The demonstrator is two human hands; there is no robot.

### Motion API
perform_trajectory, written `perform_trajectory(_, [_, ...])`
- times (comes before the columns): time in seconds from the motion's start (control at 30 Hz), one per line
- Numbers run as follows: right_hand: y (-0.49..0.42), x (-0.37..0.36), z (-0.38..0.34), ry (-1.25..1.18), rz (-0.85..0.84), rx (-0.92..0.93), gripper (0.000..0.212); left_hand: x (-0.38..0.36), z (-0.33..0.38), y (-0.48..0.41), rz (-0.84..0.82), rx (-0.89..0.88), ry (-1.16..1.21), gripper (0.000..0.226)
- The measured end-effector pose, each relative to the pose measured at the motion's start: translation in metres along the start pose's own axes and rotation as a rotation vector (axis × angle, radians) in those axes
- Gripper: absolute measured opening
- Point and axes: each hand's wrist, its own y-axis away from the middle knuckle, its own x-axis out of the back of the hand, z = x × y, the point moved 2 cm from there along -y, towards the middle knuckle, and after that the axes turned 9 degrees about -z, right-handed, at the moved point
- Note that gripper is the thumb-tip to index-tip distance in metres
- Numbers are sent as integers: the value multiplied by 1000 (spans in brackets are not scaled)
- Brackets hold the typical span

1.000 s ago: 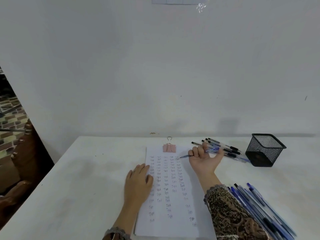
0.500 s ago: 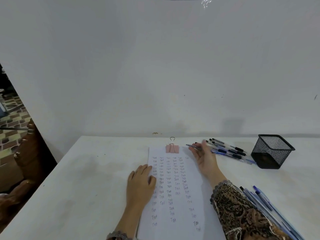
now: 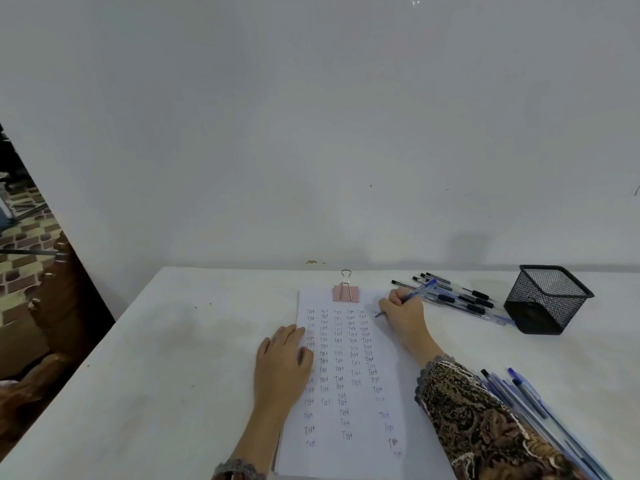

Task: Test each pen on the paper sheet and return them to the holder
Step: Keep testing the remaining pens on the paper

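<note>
Head view: a blue-capped pen (image 3: 414,295) slants in the right hand (image 3: 401,311), fingers curled round it, tip on the top right corner of the paper sheet (image 3: 349,393). The left hand (image 3: 282,362) lies flat on the sheet's left edge. Half a second ago the right hand was among the loose pens (image 3: 460,297).

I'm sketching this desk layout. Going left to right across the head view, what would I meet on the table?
From the left: left hand → pink binder clip → right hand holding a blue pen → loose pens → black mesh holder.
</note>
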Motion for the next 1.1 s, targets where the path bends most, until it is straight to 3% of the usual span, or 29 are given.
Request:
perform_trajectory(0.1, [1,-1,1,24,-41,-27,45,-1,-1,-1,-15,7,-2,42])
perform_trajectory(1.1, [4,1,-2,34,39,19,48,-2,-2,-2,-12,11,-5,42])
